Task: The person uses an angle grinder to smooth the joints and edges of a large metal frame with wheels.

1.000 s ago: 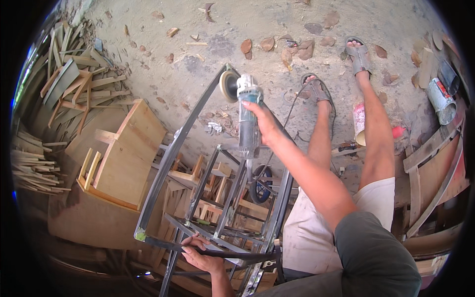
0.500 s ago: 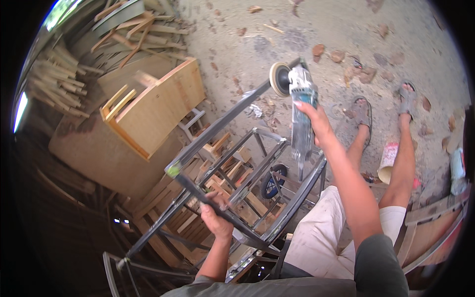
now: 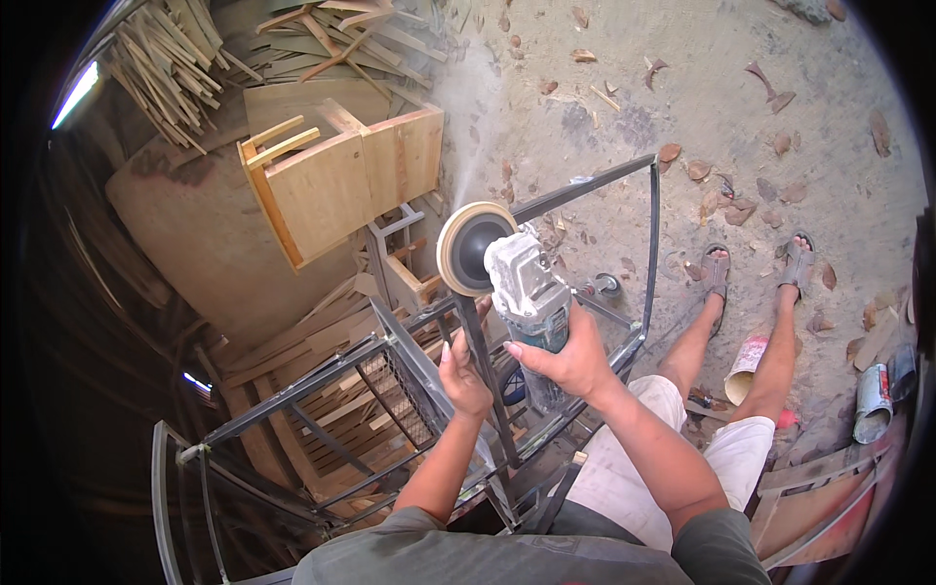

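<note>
My right hand [image 3: 575,356] is wrapped around the body of an angle grinder [image 3: 531,283], which is coated in pale dust. Its round sanding disc [image 3: 475,244], with a pale rim and dark centre, faces left at a corner of a dark metal tube frame [image 3: 585,187]. Close below the disc, my left hand [image 3: 465,378] holds a bar of that frame, thumb on the near side and fingers partly hidden behind it. Whether the disc touches the metal is hidden by the disc itself. The tube frame rests over a larger welded metal frame [image 3: 283,398].
A light wooden cabinet piece [image 3: 336,190] lies at the upper left, near heaps of wood strips [image 3: 175,68]. Between my legs and the frame is a caster wheel [image 3: 607,285]. A paint bucket [image 3: 746,370] lies by my legs, a can [image 3: 873,414] farther right. Dry leaves dot the ground.
The grinder has come nearer and left, from the frame's far end to the corner by my left hand. The tube frame has been turned. Dust now streams up from the disc.
</note>
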Available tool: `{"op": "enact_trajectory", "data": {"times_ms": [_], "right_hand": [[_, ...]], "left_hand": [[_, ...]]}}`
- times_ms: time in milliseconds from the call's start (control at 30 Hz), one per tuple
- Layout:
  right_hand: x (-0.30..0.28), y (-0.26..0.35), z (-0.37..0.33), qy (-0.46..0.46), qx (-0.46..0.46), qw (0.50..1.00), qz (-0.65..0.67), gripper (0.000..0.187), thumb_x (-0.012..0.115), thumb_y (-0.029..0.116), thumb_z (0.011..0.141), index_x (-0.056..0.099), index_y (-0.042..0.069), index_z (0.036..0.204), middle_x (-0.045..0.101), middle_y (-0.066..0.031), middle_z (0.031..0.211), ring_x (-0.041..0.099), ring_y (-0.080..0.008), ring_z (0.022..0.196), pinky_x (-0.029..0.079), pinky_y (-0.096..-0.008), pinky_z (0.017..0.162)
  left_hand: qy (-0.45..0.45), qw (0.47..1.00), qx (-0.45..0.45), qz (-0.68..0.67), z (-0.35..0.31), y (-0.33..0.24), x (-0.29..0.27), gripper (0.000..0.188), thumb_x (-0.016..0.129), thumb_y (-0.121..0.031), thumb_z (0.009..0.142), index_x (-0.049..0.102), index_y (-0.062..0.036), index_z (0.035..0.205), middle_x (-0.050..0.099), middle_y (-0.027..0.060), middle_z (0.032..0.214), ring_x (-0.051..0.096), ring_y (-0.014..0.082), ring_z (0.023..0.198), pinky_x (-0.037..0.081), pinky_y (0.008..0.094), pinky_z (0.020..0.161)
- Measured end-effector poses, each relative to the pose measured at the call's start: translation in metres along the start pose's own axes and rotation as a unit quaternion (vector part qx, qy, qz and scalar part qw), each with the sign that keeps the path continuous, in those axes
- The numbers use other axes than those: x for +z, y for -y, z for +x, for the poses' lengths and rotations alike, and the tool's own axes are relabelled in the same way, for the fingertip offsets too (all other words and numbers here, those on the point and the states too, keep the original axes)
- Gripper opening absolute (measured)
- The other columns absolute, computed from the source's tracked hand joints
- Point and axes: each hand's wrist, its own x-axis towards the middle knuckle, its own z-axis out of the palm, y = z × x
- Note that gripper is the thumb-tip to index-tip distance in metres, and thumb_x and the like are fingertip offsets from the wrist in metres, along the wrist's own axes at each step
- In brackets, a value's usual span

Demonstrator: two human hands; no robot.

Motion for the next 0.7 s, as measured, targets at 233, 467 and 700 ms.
{"op": "enact_trajectory", "data": {"times_ms": [233, 467, 700], "right_hand": [[-0.005, -0.004, 0.001, -0.044, 0.003, 0.999, 0.002, 0.063, 0.084, 0.029, 0.078, 0.059, -0.004, 0.126, 0.072, -0.0149, 0.108, 0.069, -0.0204, 0.099, 0.053, -0.0355, 0.089], [-0.010, -0.008, -0.003, -0.020, 0.041, 0.999, 0.024, 0.065, 0.084, 0.028, 0.078, 0.057, -0.004, 0.128, 0.068, -0.0130, 0.116, 0.064, -0.0194, 0.106, 0.048, -0.0347, 0.097], [-0.009, -0.004, -0.008, -0.007, 0.012, 1.000, -0.014, 0.064, 0.084, 0.031, 0.077, 0.059, -0.004, 0.126, 0.069, -0.0121, 0.114, 0.063, -0.0179, 0.106, 0.048, -0.0330, 0.095]], "left_hand": [[0.067, 0.996, 0.054, -0.009, 0.008, -0.002, -0.002, 0.077, 0.019, -0.047, 0.100, 0.044, 0.0083, 0.147, 0.044, 0.0246, 0.153, 0.033, 0.0367, 0.149, 0.016, 0.0490, 0.125], [0.067, 0.996, 0.057, -0.011, 0.006, 0.000, 0.001, 0.079, 0.018, -0.050, 0.099, 0.045, 0.0060, 0.147, 0.045, 0.0234, 0.153, 0.034, 0.0375, 0.148, 0.016, 0.0525, 0.125], [0.080, 0.995, 0.056, -0.005, 0.002, 0.000, 0.000, 0.079, 0.018, -0.050, 0.100, 0.043, 0.0071, 0.149, 0.043, 0.0243, 0.155, 0.032, 0.0376, 0.149, 0.016, 0.0520, 0.125]]}}
